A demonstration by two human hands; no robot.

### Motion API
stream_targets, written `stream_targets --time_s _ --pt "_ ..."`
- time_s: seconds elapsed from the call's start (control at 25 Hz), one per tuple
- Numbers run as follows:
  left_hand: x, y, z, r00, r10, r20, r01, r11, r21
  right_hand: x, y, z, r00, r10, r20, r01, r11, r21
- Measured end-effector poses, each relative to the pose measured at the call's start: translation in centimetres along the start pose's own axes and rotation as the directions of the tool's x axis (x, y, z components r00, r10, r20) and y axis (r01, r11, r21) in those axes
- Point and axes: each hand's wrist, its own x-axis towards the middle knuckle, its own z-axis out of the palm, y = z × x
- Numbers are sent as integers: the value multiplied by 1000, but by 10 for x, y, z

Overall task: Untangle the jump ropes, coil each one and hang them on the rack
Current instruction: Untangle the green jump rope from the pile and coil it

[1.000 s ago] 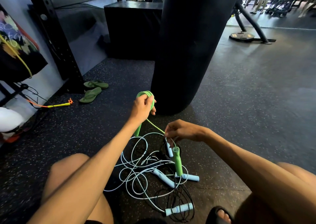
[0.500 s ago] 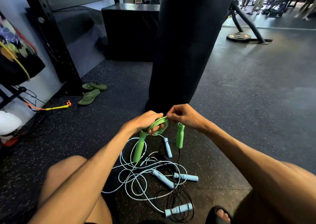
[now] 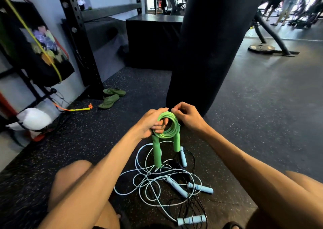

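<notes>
While left hand (image 3: 151, 122) grips the green coil (image 3: 169, 132) — right hand (image 3: 189, 117) pinches its rim.

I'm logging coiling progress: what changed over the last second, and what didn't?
The right hand rose to meet the left hand, winding the last loose cord onto the green plastic jump rope coil. Its second green handle lifted out of the tangled light blue ropes and thin black rope, and hangs beside the first. Both hands hold the coil. That tangle lay unmoved.
</notes>
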Motion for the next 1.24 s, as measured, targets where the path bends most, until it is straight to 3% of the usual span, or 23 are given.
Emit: stream_targets --time_s 0.16,0.32,0.52,0.72,0.96,1.24 --pt "-46 17 -37 978 64 -201 -79 995 -65 7 -29 61 992 81 94 -101 970 221" --pt "-98 28 -90 921 108 -374 -162 980 -117 3 -68 124 967 56 248 -144 925 352" --pt "-168 26 -161 805 153 -573 -291 944 -157 -7 -109 209 889 18 457 -237 872 427" --pt "-231 9 -218 624 105 -775 -354 921 -160 -17 -132 296 828 -13 561 -322 808 494" --pt "-279 -24 -266 443 44 -896 -453 873 -181 -23 -135 385 836 16 549 -317 830 459" --pt "-292 -54 -315 422 29 -906 -444 878 -179 10 -110 461 826 25 562 -281 884 374"
